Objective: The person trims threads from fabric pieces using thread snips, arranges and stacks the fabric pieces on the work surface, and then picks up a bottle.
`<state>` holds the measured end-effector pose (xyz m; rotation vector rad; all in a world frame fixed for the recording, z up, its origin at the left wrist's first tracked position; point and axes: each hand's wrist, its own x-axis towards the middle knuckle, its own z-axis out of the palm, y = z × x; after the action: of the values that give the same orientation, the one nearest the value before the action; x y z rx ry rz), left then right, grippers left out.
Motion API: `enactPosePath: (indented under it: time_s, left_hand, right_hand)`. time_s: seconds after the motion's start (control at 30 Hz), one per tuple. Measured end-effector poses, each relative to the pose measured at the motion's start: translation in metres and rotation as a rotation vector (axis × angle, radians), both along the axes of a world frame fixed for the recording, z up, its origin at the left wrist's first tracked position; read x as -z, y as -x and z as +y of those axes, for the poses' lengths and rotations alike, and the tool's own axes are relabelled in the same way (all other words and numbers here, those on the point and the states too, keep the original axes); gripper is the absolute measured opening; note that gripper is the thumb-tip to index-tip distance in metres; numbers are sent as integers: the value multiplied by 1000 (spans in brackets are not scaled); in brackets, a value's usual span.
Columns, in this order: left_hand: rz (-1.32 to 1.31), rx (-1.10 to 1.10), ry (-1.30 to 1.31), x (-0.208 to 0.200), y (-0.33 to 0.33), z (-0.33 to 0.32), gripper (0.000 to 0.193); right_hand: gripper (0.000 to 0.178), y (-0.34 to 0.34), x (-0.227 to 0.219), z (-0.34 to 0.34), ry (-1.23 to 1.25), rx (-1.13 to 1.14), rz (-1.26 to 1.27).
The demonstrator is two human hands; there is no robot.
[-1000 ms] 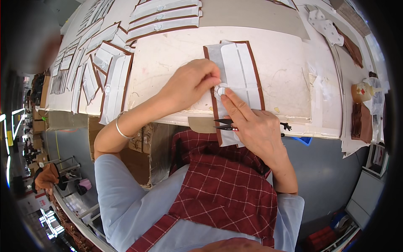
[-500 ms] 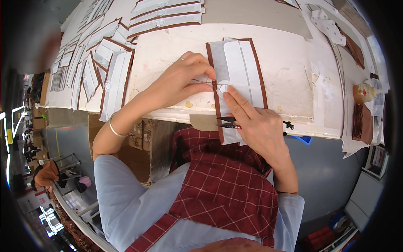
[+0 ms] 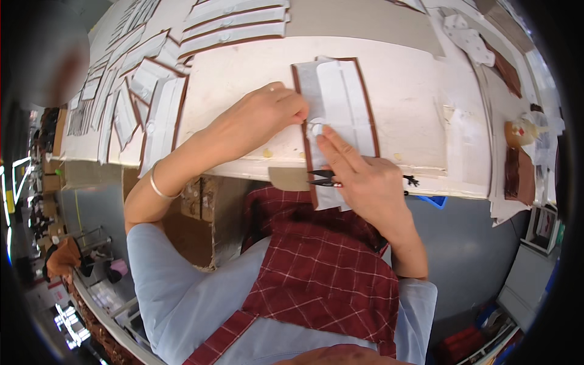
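A white and grey fabric panel (image 3: 344,91) with brown bound edges lies on the worktable, its near end hanging over the front edge. On it, near the left binding, sits a small round white disc (image 3: 317,127). Two outstretched fingers of my right hand (image 3: 368,182) press beside the disc. The same hand keeps a pair of black pointed scissors (image 3: 322,177) in its palm, blades pointing left. My left hand (image 3: 271,115) is at the panel's left binding with thumb and fingertips pinched together. Whatever lies between those fingertips is too small to make out.
Similar brown-edged panels (image 3: 164,121) lie spread at the left, and several more (image 3: 234,27) are stacked at the back. At the right stand a small container (image 3: 522,132) and brown pieces (image 3: 519,175). A cardboard box (image 3: 194,225) sits below the table.
My left hand's fingers have closed into a pinch at the binding; the thin dark threads seen by them before no longer show. My right hand stays pressed on the panel. The view has shifted slightly.
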<state>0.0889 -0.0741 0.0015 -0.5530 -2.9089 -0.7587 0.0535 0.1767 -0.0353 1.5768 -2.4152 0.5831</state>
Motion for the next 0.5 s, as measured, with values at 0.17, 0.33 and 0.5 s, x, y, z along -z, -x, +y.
enactPosePath:
  time_s: [0.17, 0.33, 0.5]
  left_hand:
    - [-42, 80, 140, -10, 0, -3, 11]
    - [11, 41, -101, 4, 8, 0, 10]
    - [-58, 17, -249, 8, 20, 6, 9]
  right_hand:
    - [48, 3, 4, 1, -4, -33, 13]
    - [46, -9, 9, -4, 70, 15, 54]
    - [48, -23, 9, -7, -32, 145, 64]
